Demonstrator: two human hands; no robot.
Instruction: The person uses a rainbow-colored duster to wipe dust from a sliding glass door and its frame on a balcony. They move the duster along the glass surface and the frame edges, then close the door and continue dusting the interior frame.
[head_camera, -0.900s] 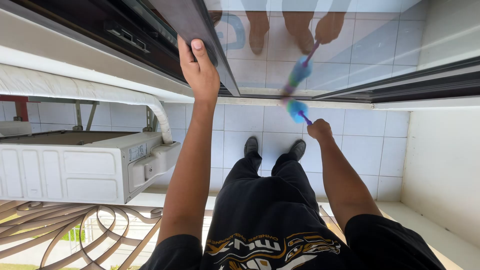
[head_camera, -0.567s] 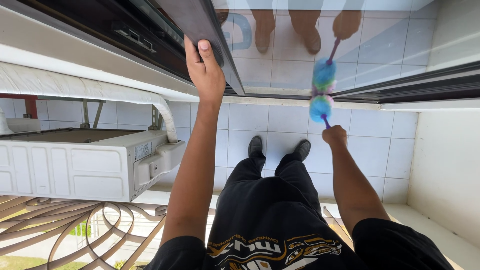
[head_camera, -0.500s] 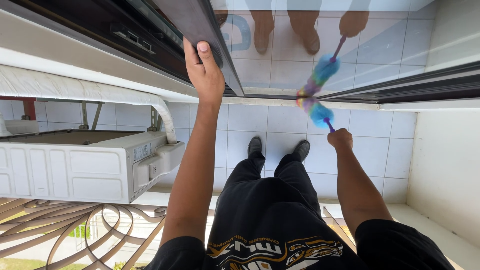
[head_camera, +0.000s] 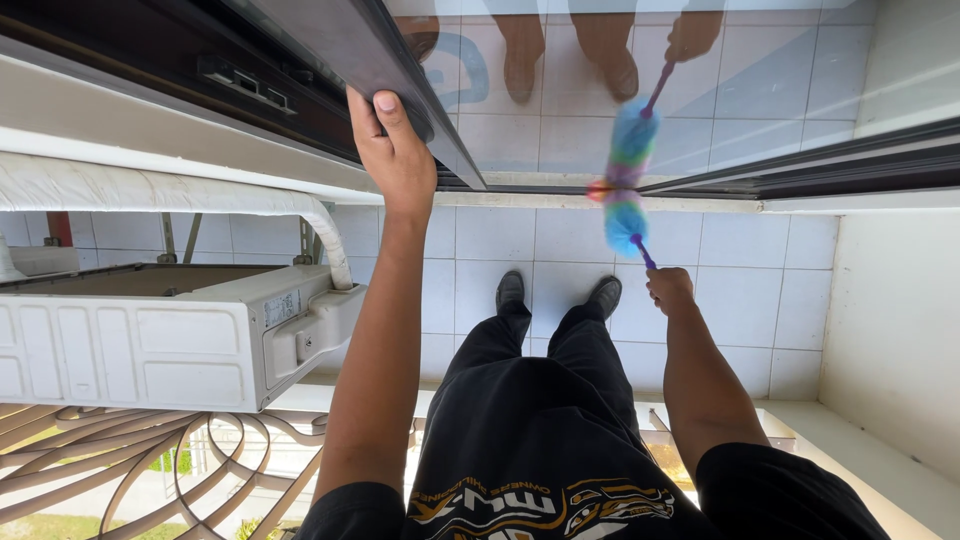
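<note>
Fingers grip door frame; duster brushes glass above tiled floor.

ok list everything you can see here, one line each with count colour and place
duster: 1, blue, green and pink head on a purple handle, against the bottom of the glass
sliding door frame: 1, dark, top centre
glass pane: 1, reflective, shows legs, hand and duster, top right
air conditioner unit: 1, white, left
insulated pipe: 1, white wrap, above the unit
railing: 1, cream curved bars, bottom left
floor tiles: many, white, centre
shoes: 2, black, on the tiles
trousers: 1, black
left hand: 1, gripping the door frame edge
right hand: 1, holding the duster handle
</note>
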